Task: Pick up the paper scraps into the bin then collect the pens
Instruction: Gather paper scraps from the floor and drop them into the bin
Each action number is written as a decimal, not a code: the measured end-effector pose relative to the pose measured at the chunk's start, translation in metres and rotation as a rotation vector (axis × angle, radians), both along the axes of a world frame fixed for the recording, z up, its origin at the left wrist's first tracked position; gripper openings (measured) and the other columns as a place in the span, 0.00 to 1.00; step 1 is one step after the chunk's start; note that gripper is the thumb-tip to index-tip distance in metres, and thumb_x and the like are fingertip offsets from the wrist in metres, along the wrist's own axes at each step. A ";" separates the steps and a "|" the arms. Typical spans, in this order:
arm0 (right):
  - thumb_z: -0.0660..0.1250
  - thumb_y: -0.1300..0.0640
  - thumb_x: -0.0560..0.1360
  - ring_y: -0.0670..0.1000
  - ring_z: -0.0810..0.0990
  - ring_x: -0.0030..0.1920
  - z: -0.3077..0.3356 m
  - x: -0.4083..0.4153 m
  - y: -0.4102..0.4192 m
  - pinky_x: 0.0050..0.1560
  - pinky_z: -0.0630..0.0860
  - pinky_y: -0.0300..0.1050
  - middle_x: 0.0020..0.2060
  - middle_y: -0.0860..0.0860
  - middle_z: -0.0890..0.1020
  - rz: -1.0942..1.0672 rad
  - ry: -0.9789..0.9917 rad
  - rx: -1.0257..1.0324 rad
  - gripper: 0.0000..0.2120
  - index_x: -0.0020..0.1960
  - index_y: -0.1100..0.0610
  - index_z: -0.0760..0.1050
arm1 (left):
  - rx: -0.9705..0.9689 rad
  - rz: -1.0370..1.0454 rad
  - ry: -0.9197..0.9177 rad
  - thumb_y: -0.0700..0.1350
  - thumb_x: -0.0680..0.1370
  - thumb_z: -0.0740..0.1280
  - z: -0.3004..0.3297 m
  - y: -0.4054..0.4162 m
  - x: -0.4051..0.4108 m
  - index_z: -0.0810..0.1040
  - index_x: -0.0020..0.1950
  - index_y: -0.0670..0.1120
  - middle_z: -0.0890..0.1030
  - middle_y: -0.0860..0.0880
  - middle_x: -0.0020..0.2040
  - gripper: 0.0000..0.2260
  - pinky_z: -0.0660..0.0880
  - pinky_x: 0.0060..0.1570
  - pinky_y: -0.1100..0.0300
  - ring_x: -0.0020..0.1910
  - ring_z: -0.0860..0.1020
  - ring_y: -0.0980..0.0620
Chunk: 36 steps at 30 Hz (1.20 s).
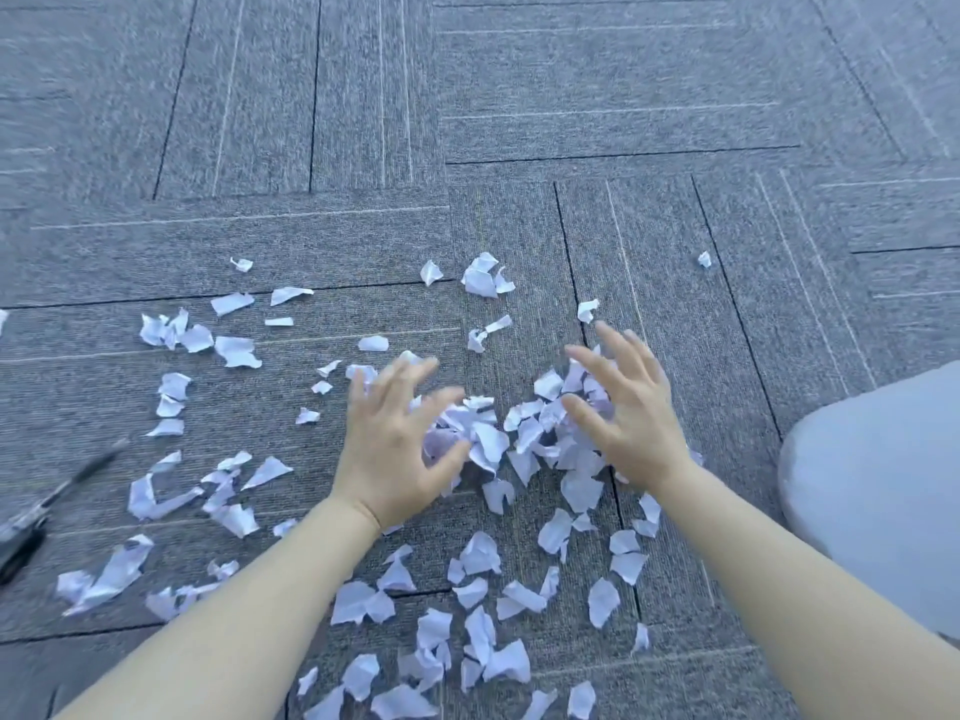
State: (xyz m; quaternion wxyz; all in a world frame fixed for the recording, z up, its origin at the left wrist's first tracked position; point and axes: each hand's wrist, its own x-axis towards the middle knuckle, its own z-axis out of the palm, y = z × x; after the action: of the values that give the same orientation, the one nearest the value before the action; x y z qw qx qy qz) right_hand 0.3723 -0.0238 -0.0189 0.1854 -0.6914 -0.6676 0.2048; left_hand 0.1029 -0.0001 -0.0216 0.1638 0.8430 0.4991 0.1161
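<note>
Lying scattered over grey carpet tiles [363, 96]: white paper scraps [483, 444], densest in a heap at centre, thinner toward left and near edge. Left hand [395, 449] and right hand [628, 407] flanking that heap, fingers spread and curled, grasping nothing. Dark pens [47, 506], blurred, at far left edge. Pale grey rounded object [878, 470], unidentifiable, at right.

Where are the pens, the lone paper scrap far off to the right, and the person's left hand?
pens [78, 480]: head view, on a dark barrel.
lone paper scrap [704, 259]: head view, its middle.
left hand [397, 449]: head view, back of the hand.
</note>
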 end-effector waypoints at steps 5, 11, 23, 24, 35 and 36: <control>0.51 0.29 0.73 0.51 0.47 0.77 -0.002 -0.022 -0.014 0.73 0.51 0.62 0.77 0.43 0.57 0.221 -0.024 -0.169 0.32 0.74 0.40 0.59 | -0.222 0.052 0.093 0.73 0.72 0.50 -0.001 -0.012 0.014 0.54 0.76 0.59 0.52 0.53 0.79 0.35 0.40 0.74 0.43 0.77 0.44 0.51; 0.62 0.39 0.74 0.54 0.65 0.67 -0.007 -0.045 -0.066 0.68 0.65 0.53 0.70 0.51 0.69 0.341 -0.138 -0.081 0.30 0.72 0.51 0.66 | -0.178 -0.165 0.104 0.68 0.71 0.58 -0.008 -0.071 0.032 0.56 0.76 0.46 0.65 0.47 0.73 0.40 0.58 0.73 0.52 0.73 0.58 0.48; 0.60 0.63 0.75 0.56 0.74 0.43 0.037 -0.061 -0.076 0.37 0.66 0.49 0.44 0.52 0.78 0.062 0.073 -0.196 0.05 0.50 0.56 0.70 | -0.161 -0.223 -0.182 0.57 0.76 0.59 0.020 -0.056 0.046 0.68 0.42 0.48 0.74 0.51 0.34 0.12 0.71 0.27 0.59 0.30 0.75 0.52; 0.60 0.62 0.76 0.55 0.74 0.41 0.051 -0.058 -0.071 0.37 0.67 0.49 0.41 0.51 0.77 -0.014 0.143 -0.155 0.04 0.48 0.56 0.71 | -0.221 -0.176 -0.261 0.59 0.77 0.58 0.034 -0.049 0.053 0.71 0.42 0.49 0.74 0.53 0.35 0.14 0.72 0.31 0.60 0.32 0.74 0.56; 0.62 0.57 0.76 0.51 0.74 0.27 0.282 0.067 -0.070 0.28 0.66 0.43 0.31 0.55 0.83 -0.550 0.486 0.497 0.08 0.42 0.59 0.75 | -0.090 -0.320 -0.922 0.48 0.79 0.63 0.258 -0.025 0.241 0.72 0.39 0.37 0.62 0.54 0.23 0.15 0.55 0.23 0.68 0.22 0.59 0.57; 0.63 0.58 0.77 0.50 0.71 0.26 0.288 0.082 -0.083 0.28 0.65 0.42 0.28 0.52 0.81 -0.614 0.485 0.526 0.08 0.41 0.60 0.75 | -0.128 -0.371 -0.943 0.48 0.79 0.63 0.267 -0.031 0.260 0.72 0.39 0.37 0.65 0.52 0.23 0.15 0.57 0.23 0.65 0.22 0.60 0.55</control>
State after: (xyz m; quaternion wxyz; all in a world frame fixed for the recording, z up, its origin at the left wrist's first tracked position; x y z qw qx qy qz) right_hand 0.4543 -0.1063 0.2694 0.5569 -0.7186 -0.3987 0.1202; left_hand 0.3631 -0.0314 0.2450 0.4404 0.7616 0.2190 0.4220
